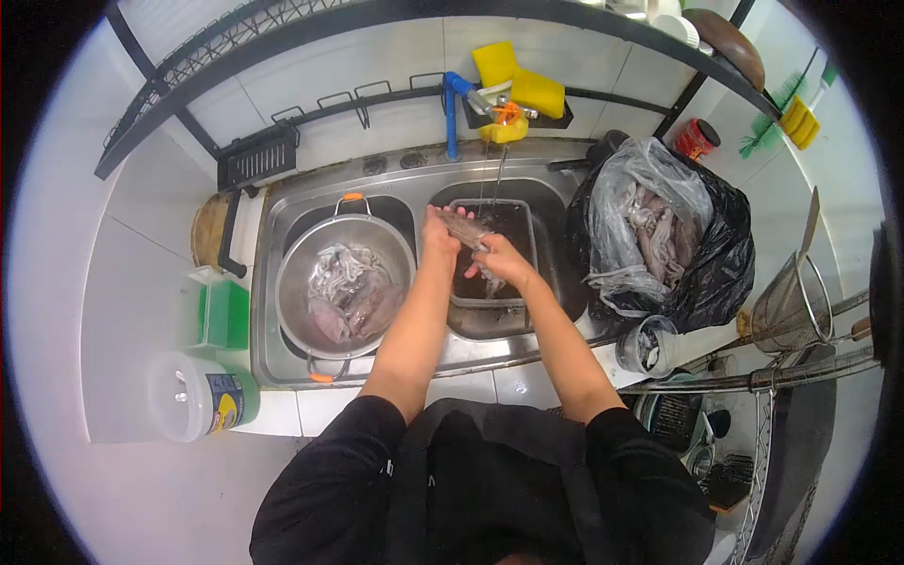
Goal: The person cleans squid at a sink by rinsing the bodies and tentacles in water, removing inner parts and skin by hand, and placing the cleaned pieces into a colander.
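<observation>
Grey-brown squid: it is above the clear tray in the right basin, held between both hands.
Left hand: it supports the far left end of the squid, palm upward, fingers partly curled beneath; some fingertips are hidden.
Right hand: thumb and fingers are closed on the near right part; the exact pinch I cannot tell.
Handling: the squid looks wet and soft, probably light and slippery; the body seems best carried on a palm, with gentle fingers, because thin parts could tear.
Clear tray: it contains dark-looking water, under the thin water stream.
Steel pot: at left, with orange handles, it holds several squid and pale tentacles.
Lined black bag: at right, it stands open with many squid inside.
Small clear tub: near right, it holds dark and whitish pieces.
</observation>
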A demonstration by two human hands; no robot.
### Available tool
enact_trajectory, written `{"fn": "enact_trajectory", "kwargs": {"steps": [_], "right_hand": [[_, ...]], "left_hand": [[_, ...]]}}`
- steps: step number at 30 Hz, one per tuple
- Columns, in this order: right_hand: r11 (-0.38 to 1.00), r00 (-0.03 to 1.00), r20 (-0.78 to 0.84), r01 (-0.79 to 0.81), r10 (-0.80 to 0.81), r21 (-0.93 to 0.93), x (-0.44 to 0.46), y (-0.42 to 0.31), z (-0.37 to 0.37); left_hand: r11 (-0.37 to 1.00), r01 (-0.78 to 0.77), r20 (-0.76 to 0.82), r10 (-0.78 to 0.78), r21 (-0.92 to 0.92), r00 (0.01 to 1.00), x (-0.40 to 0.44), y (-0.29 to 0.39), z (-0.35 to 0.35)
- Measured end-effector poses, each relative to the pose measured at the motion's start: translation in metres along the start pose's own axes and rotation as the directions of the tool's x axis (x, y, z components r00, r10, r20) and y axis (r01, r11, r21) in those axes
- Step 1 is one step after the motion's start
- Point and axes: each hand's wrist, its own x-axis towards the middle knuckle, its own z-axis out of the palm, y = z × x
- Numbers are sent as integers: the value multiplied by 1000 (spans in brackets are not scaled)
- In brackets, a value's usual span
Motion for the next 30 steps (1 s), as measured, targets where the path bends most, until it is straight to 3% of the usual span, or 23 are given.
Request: {"fn": "enact_trajectory", "kwargs": {"steps": [3,5,7,8,10,14,17,19,20,22,23,25,26,30], "right_hand": [[992,992,31,124,-125,8,18,23,-1],[994,994,39,99,-97,-50,27,33,-6],[923,980,9,191,-200,-335,6,4,-3],[922,979,5,194,-204,-335,7,6,-4],[791,947,64,300,-316,-533,7,12,-8],[720,928,117,349,-353,-600,1,8,-6],[704,923,144,367,-356,-608,-8,1,-7],[451,864,195,421,-464,-787,-18,-4,-8],[449,862,196,421,-467,-788,-21,-6,-6],[324,924,177,291,-339,-900,-28,-8,0],[326,925,171,286,-338,-901,-33,-10,3],[468,933,77,247,-352,-849,-40,-15,11],[512,958,83,218,-274,-831,-36,-9,10],[652,942,10,240,-336,-719,-26,-2,17]], "left_hand": [[998,64,39,-65,27,997,3,10,-4],[999,48,2,-48,22,999,-1,15,-1],[998,55,-16,-56,-39,998,5,20,-6],[998,55,-11,-56,-36,998,4,20,-7],[1000,10,-26,-9,26,1000,1,20,-10],[1000,12,-74,-10,27,997,19,18,-27],[995,96,-67,-95,19,993,25,18,-37],[994,107,-88,-107,-2,990,13,17,-33],[994,106,-85,-106,-2,991,5,17,-27],[982,-58,-129,82,180,988,-11,15,-16],[982,-54,-128,78,183,989,-22,16,-9],[924,-230,-22,249,306,968,-39,15,-1],[923,-224,-15,241,312,970,-40,15,-2],[961,-192,4,195,200,981,-10,14,-22]]}}
